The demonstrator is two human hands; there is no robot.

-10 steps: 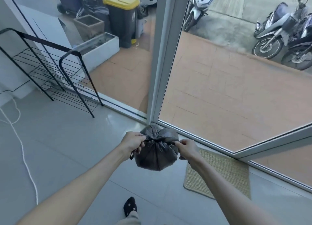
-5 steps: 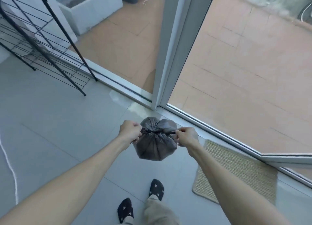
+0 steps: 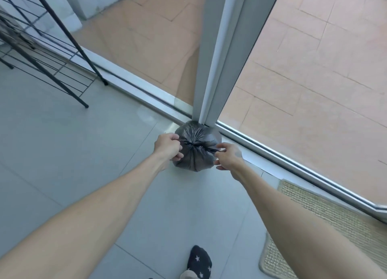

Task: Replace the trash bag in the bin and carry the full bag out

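Note:
A small, full black trash bag [image 3: 195, 153] with a gathered, knotted top is low over the grey floor tiles, right at the foot of the white door frame post [image 3: 217, 69]. My left hand [image 3: 168, 145] grips one tie end on the bag's left side. On the right side my right hand [image 3: 228, 156] pinches the other tie end between its fingertips. Both arms are stretched forward and down. Whether the bag rests on the floor or hangs just above it I cannot tell. No bin is in view.
The sliding door track [image 3: 272, 151] runs diagonally past the bag, with terracotta paving [image 3: 314, 80] outside. A black wire rack [image 3: 41, 54] stands at the left. A woven doormat [image 3: 326, 226] lies at the right. My foot in a dark star-patterned sock [image 3: 199, 262] is at the bottom.
The bag has moved forward and down to the foot of the door post, with both hands still on its ties. The view has tilted further down and closer to the door.

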